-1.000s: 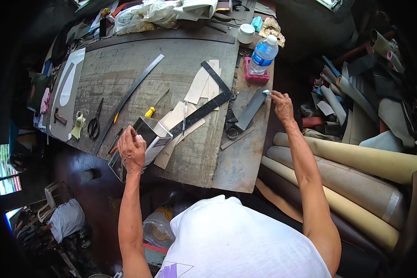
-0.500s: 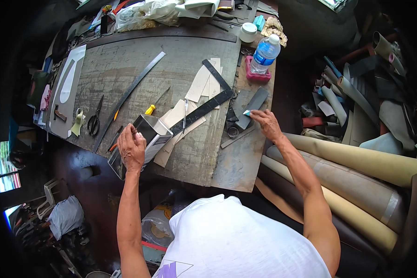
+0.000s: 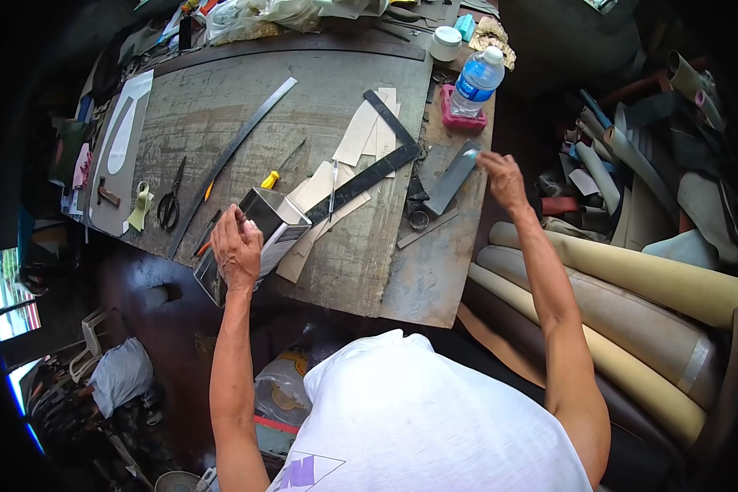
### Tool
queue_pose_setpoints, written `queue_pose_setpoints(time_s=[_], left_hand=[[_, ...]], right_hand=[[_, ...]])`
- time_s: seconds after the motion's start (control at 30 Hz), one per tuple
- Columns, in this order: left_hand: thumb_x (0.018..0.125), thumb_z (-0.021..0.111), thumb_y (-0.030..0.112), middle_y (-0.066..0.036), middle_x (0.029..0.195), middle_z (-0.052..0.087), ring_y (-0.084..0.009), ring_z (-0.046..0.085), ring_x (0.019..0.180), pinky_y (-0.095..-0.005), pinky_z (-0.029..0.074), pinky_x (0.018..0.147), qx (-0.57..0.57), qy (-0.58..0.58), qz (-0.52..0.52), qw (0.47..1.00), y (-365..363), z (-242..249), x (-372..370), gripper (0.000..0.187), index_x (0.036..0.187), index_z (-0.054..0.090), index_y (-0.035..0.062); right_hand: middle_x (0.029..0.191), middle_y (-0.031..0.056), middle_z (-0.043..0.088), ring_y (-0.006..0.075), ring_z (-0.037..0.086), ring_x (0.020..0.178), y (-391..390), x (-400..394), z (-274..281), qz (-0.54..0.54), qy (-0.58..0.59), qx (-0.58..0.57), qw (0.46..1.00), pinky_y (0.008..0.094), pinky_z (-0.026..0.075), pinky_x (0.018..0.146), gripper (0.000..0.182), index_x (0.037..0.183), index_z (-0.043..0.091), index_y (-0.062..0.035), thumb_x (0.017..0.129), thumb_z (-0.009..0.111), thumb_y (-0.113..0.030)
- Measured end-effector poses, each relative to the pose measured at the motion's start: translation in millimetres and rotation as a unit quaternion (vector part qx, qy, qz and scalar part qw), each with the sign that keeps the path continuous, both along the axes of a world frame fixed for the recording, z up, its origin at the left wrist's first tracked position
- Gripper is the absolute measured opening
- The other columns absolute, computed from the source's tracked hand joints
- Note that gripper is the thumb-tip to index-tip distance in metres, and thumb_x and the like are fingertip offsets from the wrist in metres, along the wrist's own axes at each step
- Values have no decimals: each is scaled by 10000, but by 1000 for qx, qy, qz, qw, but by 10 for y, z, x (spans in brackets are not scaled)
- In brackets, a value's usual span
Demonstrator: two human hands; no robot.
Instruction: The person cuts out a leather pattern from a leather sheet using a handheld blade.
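on the scored workbench, right side: one dark grey block, far end beneath a small pale-blue piece, right hand with fingers pinched around it; careless swing could topple the nearby bottle. at the front edge: one metal box, left hand over its rim, fingers bent, whether clamped cannot be told; heavy leaning might tip it. alongside, in dimness: rolled material.

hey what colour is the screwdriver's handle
The screwdriver's handle is yellow, shown best in the head view.
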State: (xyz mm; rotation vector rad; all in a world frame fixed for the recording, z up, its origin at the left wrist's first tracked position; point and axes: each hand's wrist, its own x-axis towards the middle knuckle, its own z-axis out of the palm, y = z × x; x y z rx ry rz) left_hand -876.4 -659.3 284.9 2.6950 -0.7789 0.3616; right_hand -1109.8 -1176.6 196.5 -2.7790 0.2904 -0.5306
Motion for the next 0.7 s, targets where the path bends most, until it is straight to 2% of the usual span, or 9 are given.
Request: queue_pose_setpoints(time_s=[0.1, 0.23, 0.3, 0.37, 0.43, 0.5, 0.53, 0.63, 0.7], left_hand=[[921, 562, 196, -191, 1277, 609, -373, 567, 1201, -468, 396, 1072, -4, 11, -5, 1000, 19, -52, -43, 474, 1353, 545, 1], [920, 566, 193, -194, 1274, 612, -375, 571, 1196, -468, 398, 1070, -8, -5, -8, 1000, -31, 30, -30, 468, 1343, 552, -5], [921, 563, 184, -195, 1283, 611, -374, 570, 1202, -468, 396, 1072, -2, -5, -7, 1000, -1, 4, -16, 460, 1339, 554, -7], [922, 562, 180, -195, 1289, 608, -373, 569, 1205, -469, 395, 1073, -1, 7, -2, 1000, -6, -6, -16, 459, 1341, 552, -7], [922, 563, 182, -193, 1299, 602, -372, 565, 1215, -475, 391, 1077, 0, 17, -3, 1000, 13, -29, -40, 462, 1345, 548, -4], [921, 564, 184, -191, 1298, 601, -371, 564, 1217, -476, 390, 1078, -4, 8, -4, 1000, 19, -48, -3, 464, 1346, 548, -2], [919, 565, 184, -190, 1293, 603, -371, 564, 1217, -476, 389, 1079, -2, -2, -3, 1000, 9, -35, -10, 463, 1343, 549, 0], [919, 564, 184, -189, 1289, 604, -372, 564, 1216, -477, 389, 1080, -4, 10, -1, 1000, 1, -25, -8, 459, 1339, 551, 2], [928, 558, 185, -185, 1251, 622, -365, 582, 1180, -467, 400, 1061, -7, -11, -8, 1000, -9, -3, 3, 449, 1334, 555, -7]], right_hand=[[1222, 60, 698, 333, 616, 895, 60, 40, -250, -50, 4, -10, 999, 405, 518, 799, 464, 1156, 736, -122, 770, 566, 73], [1244, 20, 686, 277, 596, 976, 610, -216, -40, 123, 116, 59, 984, 386, 493, 837, 501, 1164, 733, -138, 749, 578, 97], [1237, 19, 691, 282, 601, 948, 286, -157, 9, 120, 77, 47, 989, 386, 498, 824, 456, 1146, 741, -136, 777, 581, 79], [1246, 33, 688, 307, 619, 900, -45, 54, 47, -32, -4, -14, 999, 393, 506, 796, 435, 1134, 744, -136, 792, 571, 71], [1245, 25, 687, 306, 620, 940, -55, 78, -155, -80, 36, -41, 995, 392, 504, 804, 461, 1155, 739, -142, 777, 583, 69], [1248, 4, 687, 291, 613, 962, 278, -48, -355, -1, -18, -18, 1000, 386, 494, 827, 501, 1181, 733, -152, 755, 595, 72], [1238, 59, 689, 305, 608, 937, 467, -123, -235, 50, 67, 17, 996, 380, 485, 888, 500, 1196, 725, -138, 775, 597, 101], [1255, 15, 685, 281, 601, 957, 437, -190, -3, 113, 164, 38, 979, 371, 474, 868, 505, 1178, 735, -144, 744, 596, 76], [1231, 26, 693, 289, 613, 909, 114, -46, -55, -12, 7, 10, 1000, 378, 497, 810, 422, 1167, 732, -138, 805, 584, 22]])
